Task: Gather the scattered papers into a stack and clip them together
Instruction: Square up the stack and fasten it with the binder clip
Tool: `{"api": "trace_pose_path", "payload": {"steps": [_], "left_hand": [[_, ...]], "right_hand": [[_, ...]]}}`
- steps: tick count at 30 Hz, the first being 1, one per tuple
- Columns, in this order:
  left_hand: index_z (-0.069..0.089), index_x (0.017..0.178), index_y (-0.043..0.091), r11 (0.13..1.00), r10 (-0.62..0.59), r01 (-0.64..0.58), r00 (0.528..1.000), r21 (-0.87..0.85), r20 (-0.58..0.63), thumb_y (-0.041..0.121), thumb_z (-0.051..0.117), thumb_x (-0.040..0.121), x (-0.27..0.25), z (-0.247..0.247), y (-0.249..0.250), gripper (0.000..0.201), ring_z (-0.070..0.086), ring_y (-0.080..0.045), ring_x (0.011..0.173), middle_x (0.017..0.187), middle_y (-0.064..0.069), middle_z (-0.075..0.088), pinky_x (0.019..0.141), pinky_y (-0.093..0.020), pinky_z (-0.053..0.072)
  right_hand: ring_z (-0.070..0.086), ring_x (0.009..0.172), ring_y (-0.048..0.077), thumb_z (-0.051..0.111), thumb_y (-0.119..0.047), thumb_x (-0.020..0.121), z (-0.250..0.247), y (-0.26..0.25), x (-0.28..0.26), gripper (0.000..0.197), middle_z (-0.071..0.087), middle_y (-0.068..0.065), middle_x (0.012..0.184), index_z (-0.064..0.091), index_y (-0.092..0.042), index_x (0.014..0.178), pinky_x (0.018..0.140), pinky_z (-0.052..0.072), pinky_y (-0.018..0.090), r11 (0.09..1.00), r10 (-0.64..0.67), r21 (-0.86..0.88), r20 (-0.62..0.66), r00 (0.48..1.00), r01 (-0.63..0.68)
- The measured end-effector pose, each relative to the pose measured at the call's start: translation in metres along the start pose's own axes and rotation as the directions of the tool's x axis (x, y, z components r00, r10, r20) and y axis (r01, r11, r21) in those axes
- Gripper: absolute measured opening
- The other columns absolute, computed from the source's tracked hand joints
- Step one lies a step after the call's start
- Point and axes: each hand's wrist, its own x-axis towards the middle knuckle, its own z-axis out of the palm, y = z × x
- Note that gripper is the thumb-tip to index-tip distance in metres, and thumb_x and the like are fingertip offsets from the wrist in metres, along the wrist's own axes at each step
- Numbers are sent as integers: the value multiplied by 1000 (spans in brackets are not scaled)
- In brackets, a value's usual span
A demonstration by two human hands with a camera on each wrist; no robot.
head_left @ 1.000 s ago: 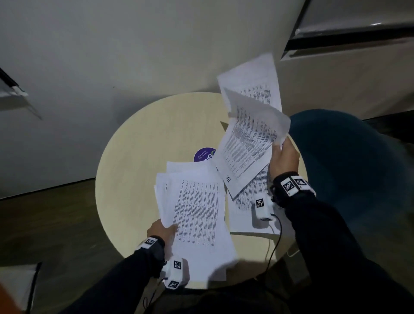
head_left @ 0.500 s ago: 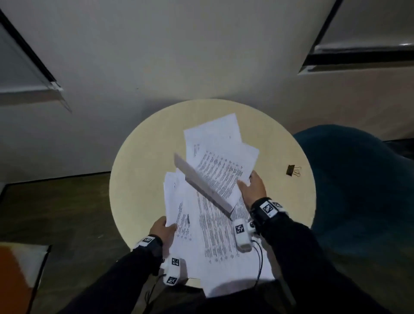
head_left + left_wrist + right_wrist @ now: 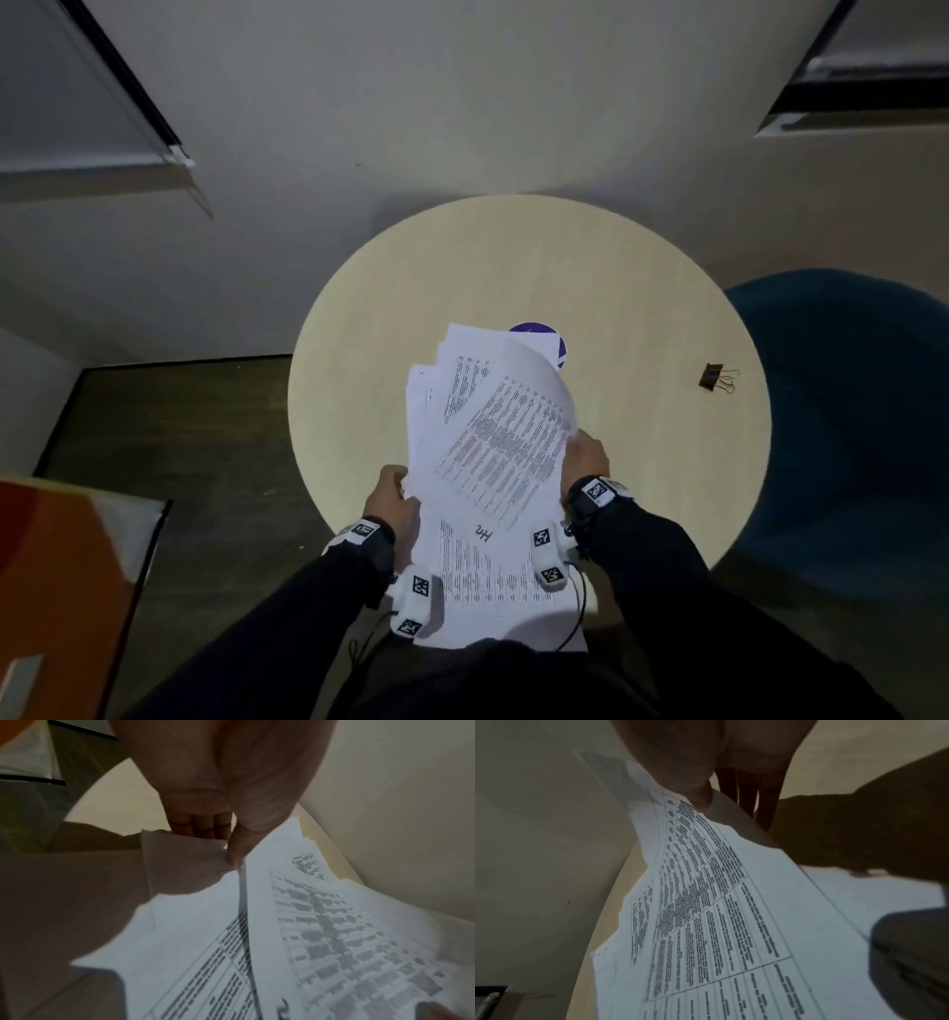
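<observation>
Head view: the papers (image 3: 488,462) are being gripped from both sides at lower centre of the frame, the left hand (image 3: 393,496) closed on the left edge and the right hand (image 3: 585,457) closed on the right edge. The sheets are being held fanned and skewed, partly over the near rim of the tabletop (image 3: 616,288) and partly over the person's lap. Gathering is judged to be nearly done; squaring is the step in hand. Next, the edges are probably needing to be tapped level on the tabletop, one hand is needing to be freed, and the binder clip (image 3: 716,377), lying well apart at the right of the frame, is to be fetched.

Left wrist view: the thumb (image 3: 239,841) is being shown pressed on the sheet edges with the fingers (image 3: 200,825) curled beneath, a detail hidden from above. Right wrist view: the same pinch is being shown, thumb above, fingers below the top sheet, whose printed table is readable as a grid only here. The clip and a purple disc (image 3: 544,336) peeking out behind the papers are being shown by the head view alone.
</observation>
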Motion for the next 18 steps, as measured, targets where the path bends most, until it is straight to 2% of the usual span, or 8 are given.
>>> {"api": "trace_pose_path", "payload": {"steps": [3, 6, 8, 10, 11, 14, 16, 18], "left_hand": [[52, 124, 15, 1000, -17, 18, 999, 5, -31, 8, 56, 90, 4, -4, -6, 35, 58, -24, 95, 98, -3, 59, 86, -27, 42], [56, 121, 16, 1000, -20, 19, 997, -16, -79, 17, 53, 95, 2, -6, -5, 26, 58, -26, 104, 114, -6, 62, 90, -27, 42], [59, 118, 12, 1000, 2, -2, 993, 0, -122, 22, 52, 96, 6, -8, -1, 25, 58, -29, 107, 117, -10, 63, 91, -31, 43], [60, 117, 8, 1000, -4, 5, 990, 9, -139, 25, 52, 96, 8, -10, 7, 28, 58, -31, 106, 116, -13, 64, 89, -32, 42], [59, 118, 7, 1000, -17, 18, 990, 8, -137, 28, 52, 96, 10, -10, 11, 30, 58, -32, 107, 117, -14, 64, 89, -33, 42], [55, 125, 10, 997, -79, 81, 993, 10, -91, 33, 53, 95, 12, -7, 28, 38, 56, -30, 113, 122, -10, 61, 94, -32, 41], [53, 127, 10, 995, -101, 101, 993, 8, -61, 33, 55, 92, 15, -4, 35, 42, 55, -30, 115, 125, -9, 59, 93, -32, 42], [50, 129, 9, 992, -124, 125, 991, 7, -44, 33, 58, 89, 16, -2, 40, 47, 57, -30, 113, 126, -10, 58, 90, -33, 44]], "right_hand": [[53, 81, 31, 30, -8, 100, -17, 5, 5, 31, 62, 22, 106, 57, 3, 111, 69, 37, 28, 1000, 30, 1, 7, 1000, -30], [52, 81, 30, 32, -9, 101, -28, 10, 6, 29, 58, 20, 102, 53, 3, 116, 70, 37, 27, 995, 32, -99, 126, 992, -20], [53, 86, 30, 33, -10, 102, -29, 11, 5, 27, 57, 18, 105, 51, 3, 118, 70, 36, 26, 989, 42, -148, 177, 983, -16], [58, 99, 32, 38, -6, 99, -26, 10, 1, 25, 59, 16, 115, 50, 2, 120, 73, 37, 26, 982, 44, -187, 209, 977, -4], [59, 100, 32, 39, -5, 99, -22, 9, -1, 25, 59, 16, 117, 52, 2, 119, 74, 38, 26, 974, 37, -224, 226, 974, 15], [57, 89, 29, 35, -15, 101, -10, 8, -12, 31, 62, 18, 117, 54, 1, 119, 80, 46, 33, 977, 41, -210, 261, 964, 16], [58, 106, 32, 39, -22, 101, -3, 9, -18, 37, 56, 19, 127, 45, -1, 131, 90, 47, 36, 990, 56, -141, 262, 963, -19], [51, 123, 35, 47, -22, 99, 3, 9, -23, 49, 45, 20, 139, 31, -1, 140, 96, 44, 37, 992, 66, -121, 265, 962, -35]]}}
